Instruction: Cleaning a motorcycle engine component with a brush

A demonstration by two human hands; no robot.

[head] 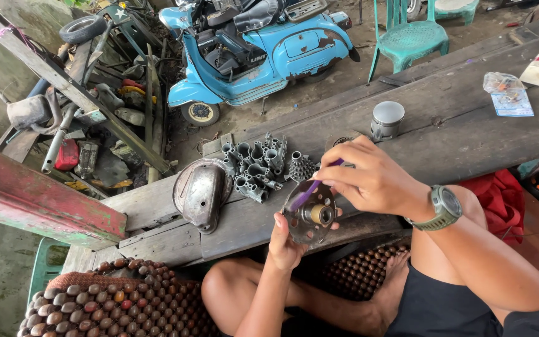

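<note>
My left hand [284, 240] holds up a round metal disc part [310, 214] with holes and a brass-coloured hub in its middle. My right hand [369, 181], with a green watch [445, 208] on its wrist, pinches a purple brush-like tool [310, 190] whose tip lies against the disc's face. Both hands hover over the near edge of a worn wooden plank bench [456, 125]. My bare legs are crossed below.
On the bench lie a cluster of grey carburettor bodies [256, 165], a finned cylinder part [302, 167], a dented metal cover [202, 193], a piston [387, 118] and a plastic bag [506, 90]. Beyond stand a blue scooter [263, 53], a green chair [410, 37] and scrap parts [101, 112]. A beaded seat mat [120, 299] lies beside me.
</note>
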